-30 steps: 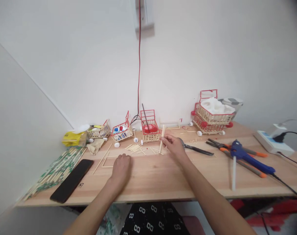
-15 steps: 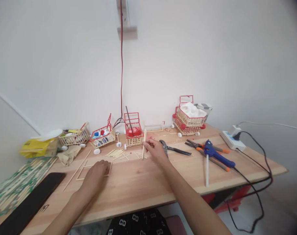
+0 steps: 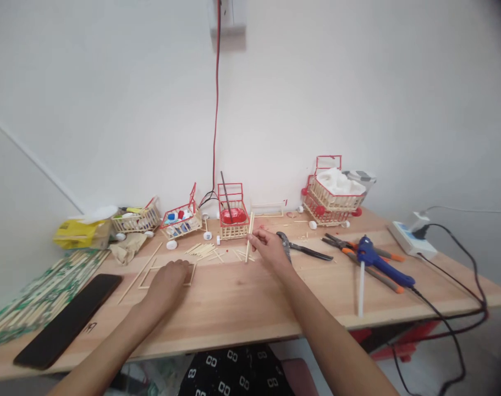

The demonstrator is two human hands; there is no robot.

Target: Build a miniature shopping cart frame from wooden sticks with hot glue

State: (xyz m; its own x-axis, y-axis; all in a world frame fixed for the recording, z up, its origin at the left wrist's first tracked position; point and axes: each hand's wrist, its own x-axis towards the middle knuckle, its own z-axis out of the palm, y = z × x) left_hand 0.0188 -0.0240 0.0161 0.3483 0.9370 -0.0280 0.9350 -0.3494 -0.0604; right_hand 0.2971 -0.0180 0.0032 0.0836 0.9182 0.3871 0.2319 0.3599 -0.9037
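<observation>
The right hand (image 3: 269,248) pinches thin sticks (image 3: 251,225) in its grip, over the worktop (image 3: 242,313). The left hand (image 3: 170,278) covers part of a stick frame (image 3: 193,274); I cannot tell its grip.

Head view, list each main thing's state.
Left hand: covering part of stick frame
Right hand: pinching at least one stick
Phone: screen dark
Orange-handled pliers: handles spread
Glue gun: power state unclear
Black plug: in power strip
Stacked carts: upper one filled
</observation>
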